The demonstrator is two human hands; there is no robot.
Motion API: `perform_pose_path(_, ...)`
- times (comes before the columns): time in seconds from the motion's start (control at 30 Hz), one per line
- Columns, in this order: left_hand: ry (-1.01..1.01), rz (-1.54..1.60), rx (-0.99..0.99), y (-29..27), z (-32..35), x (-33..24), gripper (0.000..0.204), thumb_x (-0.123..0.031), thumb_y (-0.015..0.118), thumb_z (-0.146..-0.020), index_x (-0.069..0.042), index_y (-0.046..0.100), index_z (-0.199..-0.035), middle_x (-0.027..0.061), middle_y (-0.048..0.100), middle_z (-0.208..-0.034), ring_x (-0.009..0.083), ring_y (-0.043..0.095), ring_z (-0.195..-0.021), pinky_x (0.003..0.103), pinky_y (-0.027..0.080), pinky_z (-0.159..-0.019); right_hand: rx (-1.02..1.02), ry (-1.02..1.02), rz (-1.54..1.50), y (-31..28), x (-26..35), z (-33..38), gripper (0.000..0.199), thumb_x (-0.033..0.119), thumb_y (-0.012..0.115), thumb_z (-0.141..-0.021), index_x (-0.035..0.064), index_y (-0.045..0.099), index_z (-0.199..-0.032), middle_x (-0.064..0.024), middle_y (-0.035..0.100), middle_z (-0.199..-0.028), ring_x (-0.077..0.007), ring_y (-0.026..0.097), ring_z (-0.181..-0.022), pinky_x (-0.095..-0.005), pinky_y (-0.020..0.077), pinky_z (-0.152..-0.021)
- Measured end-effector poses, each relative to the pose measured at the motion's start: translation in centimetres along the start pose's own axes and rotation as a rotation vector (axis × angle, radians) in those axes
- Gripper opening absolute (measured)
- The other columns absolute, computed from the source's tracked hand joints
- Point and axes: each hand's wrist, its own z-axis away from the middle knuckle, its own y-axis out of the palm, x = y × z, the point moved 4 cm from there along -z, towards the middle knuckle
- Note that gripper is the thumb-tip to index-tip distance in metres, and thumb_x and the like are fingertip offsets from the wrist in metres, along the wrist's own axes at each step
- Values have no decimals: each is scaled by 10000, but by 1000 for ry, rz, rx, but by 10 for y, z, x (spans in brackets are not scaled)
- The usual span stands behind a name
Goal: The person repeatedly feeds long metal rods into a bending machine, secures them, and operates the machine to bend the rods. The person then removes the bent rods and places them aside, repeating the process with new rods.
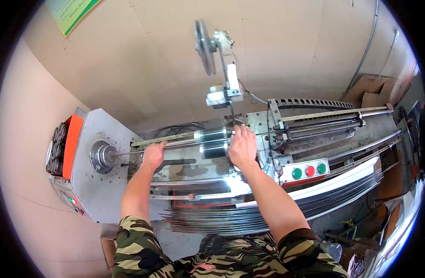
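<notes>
A long thin metal rod (124, 153) runs rightward out of the round chuck (102, 156) on the grey machine housing (117, 194). My left hand (153, 155) is closed around this rod a short way from the chuck, its thumb pointing right. Farther right, my right hand (243, 144) is bent over the same rod beside the carriage, with fingers together and fingertips partly hidden. Between my hands, two shiny cylinders (213, 150) lie behind and below the rod. A flat dark wrench-like bar (178, 161) rests on the machine bed near my left hand.
A bundle of thin metal rods (221, 219) lies along the near side. A panel with green and red buttons (309, 171) sits right of my right forearm. Behind my right hand rises a post with a blurred grey wheel (204, 47). Cardboard (372, 90) leans at the far right.
</notes>
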Motion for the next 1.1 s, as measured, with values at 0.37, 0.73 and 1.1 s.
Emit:
perform_pose_path(0.37,123,95,-21,-5,-31,-107,264,-112,542,-895,-119,621,-1147,161,680,-867,385,647,-875,512,508,-749,10,-3,-96,-7,-11,2,399,126,494,-907,-14,548,-1278,-256,533,-1372,-381,474,-1309,-476,315,-1132)
perform_pose_path(0.73,189,77,-18,-5,-41,-130,161,-67,515,-853,-55,596,-992,169,683,-842,371,669,-864,500,526,-741,47,18,-58,-3,-15,-2,412,136,550,-893,3,527,-1282,-234,520,-1397,-368,462,-1319,-468,321,-1128)
perform_pose_path(1.1,230,118,-106,11,-41,-133,317,-66,527,-840,-78,615,-1145,134,687,-871,326,678,-864,466,541,-736,56,23,15,2,-23,0,376,163,564,-920,19,548,-1267,-198,569,-1342,-358,511,-1261,-468,358,-1094)
